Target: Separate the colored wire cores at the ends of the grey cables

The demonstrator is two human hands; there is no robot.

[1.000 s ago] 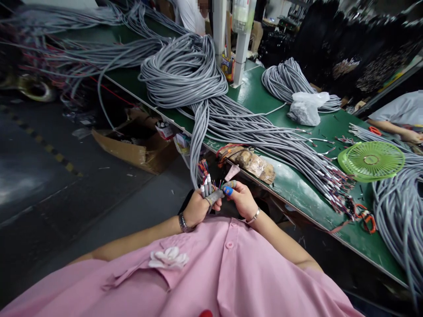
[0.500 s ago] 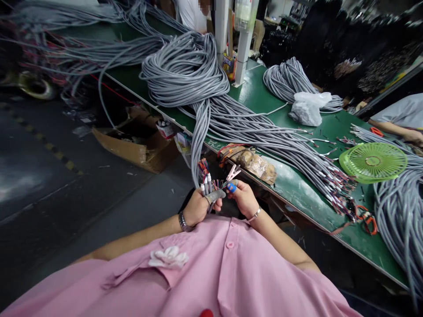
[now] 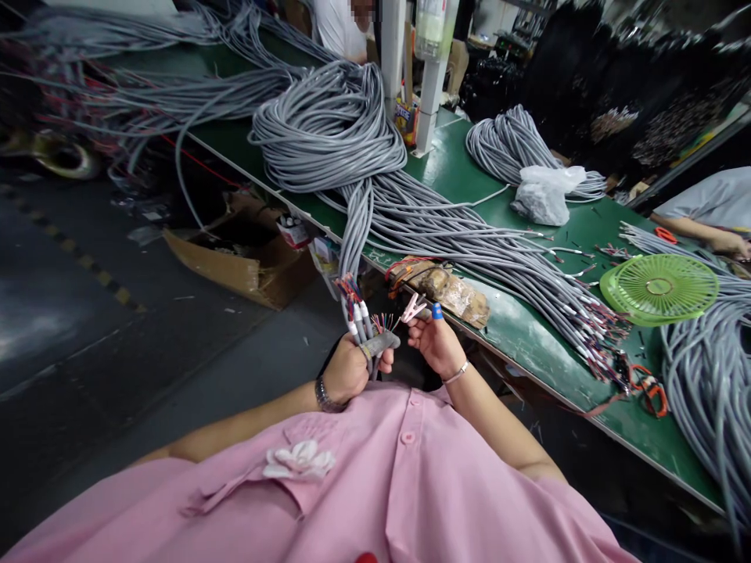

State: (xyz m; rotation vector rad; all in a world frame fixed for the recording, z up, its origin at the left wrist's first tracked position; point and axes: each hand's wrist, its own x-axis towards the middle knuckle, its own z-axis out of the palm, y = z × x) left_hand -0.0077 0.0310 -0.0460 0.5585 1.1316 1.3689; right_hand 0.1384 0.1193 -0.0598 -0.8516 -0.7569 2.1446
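My left hand (image 3: 350,367) is closed around several grey cables (image 3: 359,319) in front of my body, with a grey cover on its thumb. White bands and coloured wires show at the cable ends, and one fan of thin bare-tipped wires (image 3: 384,321) sticks up above the thumb. My right hand (image 3: 437,344), just to the right, grips a small pale pink clip (image 3: 414,308) shaped like a clothes peg. Its blue-covered thumb points up, and the clip's tip is close to the fanned wires. Whether the two touch is too small to tell.
A large cable coil (image 3: 328,129) and a long cable bundle (image 3: 469,234) lie on the green table (image 3: 634,438). Along its edge are a taped brown block (image 3: 451,291), a green fan (image 3: 660,285) and orange-handled scissors (image 3: 651,391). A cardboard box (image 3: 228,270) stands below. A co-worker's arm (image 3: 698,231) is at right.
My right hand has moved slightly right and away from my left hand, its thumb now raised, with the pink clip still in it. The cable ends in my left hand have tilted a little left.
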